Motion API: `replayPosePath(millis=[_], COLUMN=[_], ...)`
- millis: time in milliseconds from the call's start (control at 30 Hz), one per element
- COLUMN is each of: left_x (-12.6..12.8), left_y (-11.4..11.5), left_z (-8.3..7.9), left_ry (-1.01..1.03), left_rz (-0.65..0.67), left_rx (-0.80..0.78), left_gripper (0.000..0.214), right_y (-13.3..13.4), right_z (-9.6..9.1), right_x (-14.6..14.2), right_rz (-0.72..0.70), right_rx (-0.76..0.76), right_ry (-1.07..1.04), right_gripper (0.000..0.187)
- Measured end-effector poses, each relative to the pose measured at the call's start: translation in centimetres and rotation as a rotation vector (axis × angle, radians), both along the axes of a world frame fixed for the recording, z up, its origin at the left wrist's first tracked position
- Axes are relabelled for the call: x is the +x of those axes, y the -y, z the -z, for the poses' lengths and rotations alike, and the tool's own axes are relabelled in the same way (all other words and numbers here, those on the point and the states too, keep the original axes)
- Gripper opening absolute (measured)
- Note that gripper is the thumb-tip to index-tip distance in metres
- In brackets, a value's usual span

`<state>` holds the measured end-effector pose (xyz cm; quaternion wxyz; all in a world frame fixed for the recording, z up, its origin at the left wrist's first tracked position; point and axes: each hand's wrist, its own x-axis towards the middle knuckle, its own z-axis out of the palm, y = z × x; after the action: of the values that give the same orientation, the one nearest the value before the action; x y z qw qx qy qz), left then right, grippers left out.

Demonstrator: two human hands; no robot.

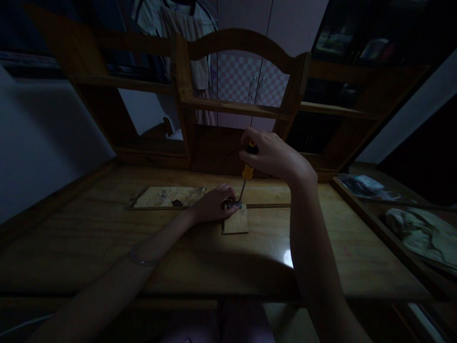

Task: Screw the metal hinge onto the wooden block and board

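My right hand (266,150) is wrapped round the black-and-yellow handle of a screwdriver (247,171). The screwdriver leans slightly, handle up, and its shaft points down to a small metal fitting (234,206) along the far edge of a small square wooden board (236,223). Fingers of my left hand (213,204) close on this fitting from the left, pressing it at the board. Whether the tip sits in a screw is too small to tell. The board lies flat on the wooden desk (171,252).
Behind the board a long, pale strip with a dark drawn pattern (167,196) lies on the desk. A wooden shelf frame (235,108) rises along the back. At right, a side shelf holds plastic packaging (367,185) and a crumpled pale cloth (421,233).
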<state>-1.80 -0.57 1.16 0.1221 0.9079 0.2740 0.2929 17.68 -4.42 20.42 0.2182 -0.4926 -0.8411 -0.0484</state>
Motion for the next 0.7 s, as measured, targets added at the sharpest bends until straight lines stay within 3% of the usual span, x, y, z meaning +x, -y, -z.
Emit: replayPosePath(millis=[367, 700], left_x=[-0.17, -0.19], left_y=[-0.43, -0.68], left_z=[0.27, 0.67], left_ry=[-0.010, -0.037], left_rz=[-0.012, -0.032], left_rx=[0.061, 0.173], left_gripper=[0.021, 0.021], right_y=[-0.34, -0.09], right_z=[0.04, 0.25], right_x=[0.36, 0.39], right_rz=[-0.026, -0.044], right_rx=[0.062, -0.002], right_ry=[-0.013, -0.035], right_gripper=[0.017, 0.040])
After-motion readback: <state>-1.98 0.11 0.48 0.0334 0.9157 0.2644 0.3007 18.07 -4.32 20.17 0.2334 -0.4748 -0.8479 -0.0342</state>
